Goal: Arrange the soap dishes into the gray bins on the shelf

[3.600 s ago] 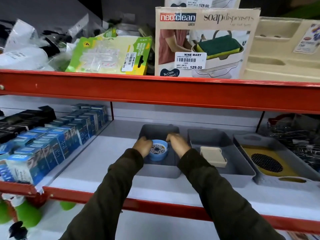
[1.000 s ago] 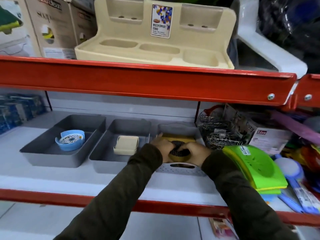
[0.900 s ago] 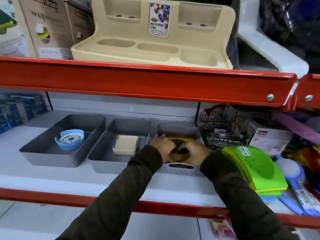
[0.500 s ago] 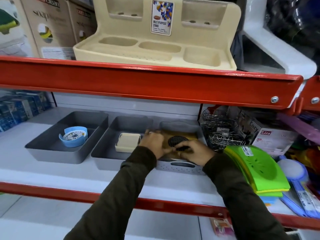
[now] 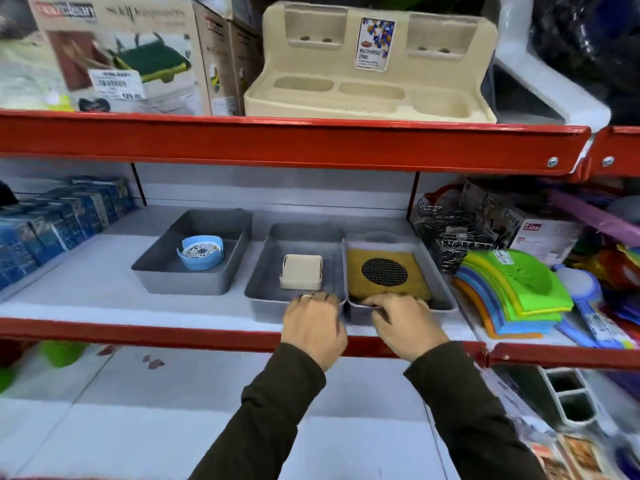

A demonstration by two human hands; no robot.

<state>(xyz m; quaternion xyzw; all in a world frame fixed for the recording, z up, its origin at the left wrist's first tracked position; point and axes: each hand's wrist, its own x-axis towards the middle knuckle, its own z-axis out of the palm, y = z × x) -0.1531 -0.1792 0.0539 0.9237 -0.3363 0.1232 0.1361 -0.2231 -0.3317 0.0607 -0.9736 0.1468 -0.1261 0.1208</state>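
Three gray bins stand side by side on the middle shelf. The left bin (image 5: pixel 152 271) holds a round blue soap dish (image 5: pixel 201 252). A cream rectangular soap dish (image 5: pixel 300 276) sits in the middle bin (image 5: pixel 263 292). In the right bin (image 5: pixel 441 289) lies a yellow soap dish with a black mesh disc (image 5: pixel 384 271). My left hand (image 5: pixel 313 325) is at the front right corner of the middle bin, fingers bent against the rim. My right hand (image 5: pixel 405 323) rests its spread fingertips on the right bin's front rim, just off the yellow dish. Neither hand holds a dish.
The red shelf edge (image 5: pixel 173 332) runs just under my hands. Blue boxes (image 5: pixel 52 230) fill the shelf's left side. To the right are wire baskets (image 5: pixel 443 230) and a stack of coloured plastic dishes (image 5: pixel 512 289). A beige multipurpose stand (image 5: pixel 374 91) sits on the shelf above.
Both hands have come off the yellow dish and drawn back to the bins' front rims. The yellow dish now lies flat in the right bin. The view has pulled back and tilted down.
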